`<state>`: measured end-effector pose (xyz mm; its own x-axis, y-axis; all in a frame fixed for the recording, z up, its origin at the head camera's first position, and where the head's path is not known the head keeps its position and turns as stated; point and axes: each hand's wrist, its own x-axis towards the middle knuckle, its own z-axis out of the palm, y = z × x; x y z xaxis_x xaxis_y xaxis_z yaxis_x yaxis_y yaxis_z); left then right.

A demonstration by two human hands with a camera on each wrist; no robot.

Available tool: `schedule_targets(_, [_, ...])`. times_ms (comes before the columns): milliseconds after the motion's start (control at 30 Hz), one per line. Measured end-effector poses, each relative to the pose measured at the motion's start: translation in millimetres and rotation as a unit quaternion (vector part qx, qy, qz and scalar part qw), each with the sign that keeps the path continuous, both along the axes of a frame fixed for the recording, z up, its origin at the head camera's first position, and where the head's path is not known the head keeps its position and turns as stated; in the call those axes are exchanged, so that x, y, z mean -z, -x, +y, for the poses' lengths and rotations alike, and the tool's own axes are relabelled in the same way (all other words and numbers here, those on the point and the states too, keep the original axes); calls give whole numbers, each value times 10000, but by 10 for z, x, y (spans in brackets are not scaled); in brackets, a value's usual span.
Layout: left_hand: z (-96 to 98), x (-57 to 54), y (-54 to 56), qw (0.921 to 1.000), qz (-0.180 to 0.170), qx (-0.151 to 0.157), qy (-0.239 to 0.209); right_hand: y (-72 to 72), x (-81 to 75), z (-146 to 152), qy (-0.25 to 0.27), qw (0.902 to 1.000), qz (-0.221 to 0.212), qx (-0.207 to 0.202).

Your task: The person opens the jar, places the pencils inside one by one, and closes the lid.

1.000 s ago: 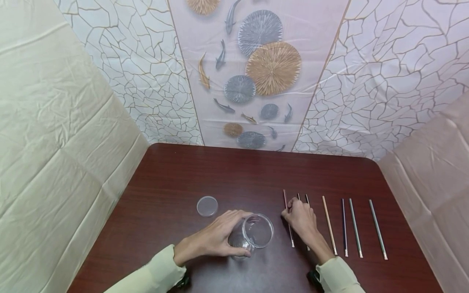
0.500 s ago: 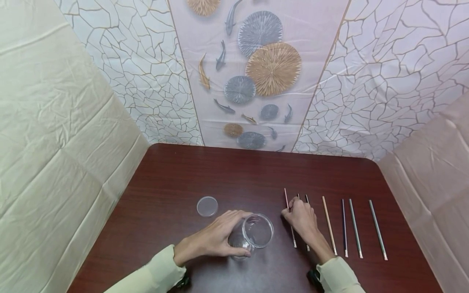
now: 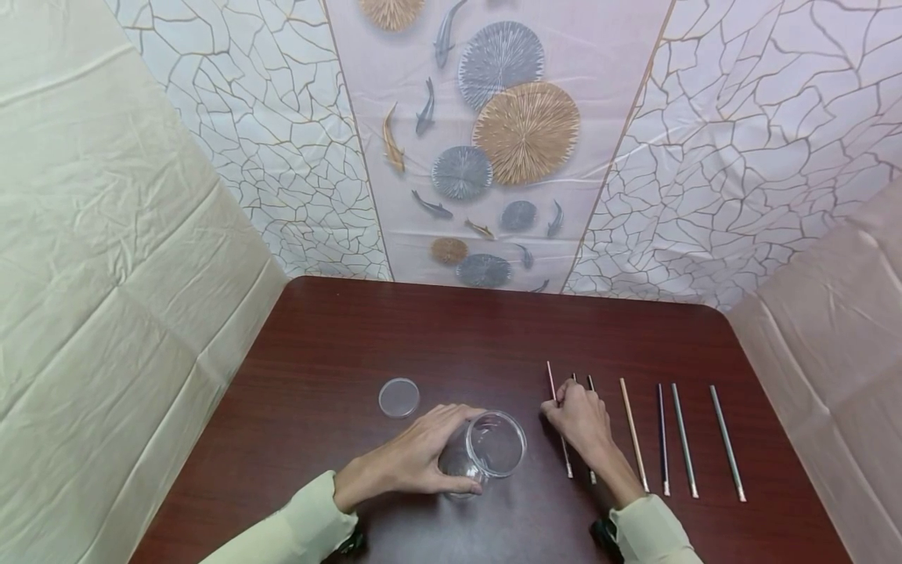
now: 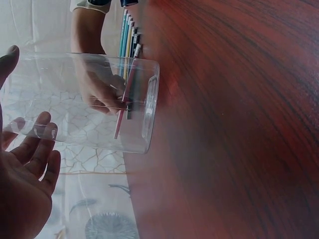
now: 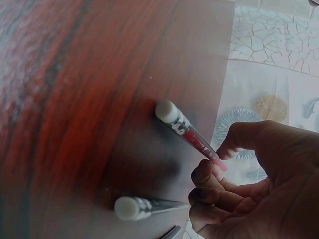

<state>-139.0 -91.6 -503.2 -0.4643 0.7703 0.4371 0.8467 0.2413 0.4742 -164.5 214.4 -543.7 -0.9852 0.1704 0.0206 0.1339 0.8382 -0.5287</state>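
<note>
My left hand (image 3: 416, 454) grips a clear jar (image 3: 496, 445) round its side, the open mouth facing up. Seen from the left wrist, the jar (image 4: 99, 74) is transparent, and the other hand shows through it. To the right of the jar, my right hand (image 3: 581, 423) pinches a red pencil (image 3: 566, 453) between thumb and fingers. In the right wrist view that red pencil (image 5: 192, 135) has a white eraser in a silver ferrule, close over the table. A black pencil (image 3: 591, 382) lies partly hidden under the right hand, with another dark one (image 3: 574, 377) beside it.
Farther right lie a tan pencil (image 3: 633, 431), a dark blue pencil (image 3: 663, 439) and two blue-green pencils, one (image 3: 683, 439) near it and one (image 3: 727, 442) outermost. A clear round lid (image 3: 398, 398) lies left of the jar on the brown table (image 3: 338, 345).
The red pencil has shifted slightly to the right in my right hand's fingers, its far tip a little farther away. My left hand and the jar have stayed in place.
</note>
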Motion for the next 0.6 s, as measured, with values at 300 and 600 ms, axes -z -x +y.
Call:
schedule_targets(300, [8,6,-2,10000,1,-1,-18,-21,-17,70,82,9998,198,1])
schedule_targets(600, [11,10,-1,10000,-60,-8,-8,-44,-285,134,287,9996,6,44])
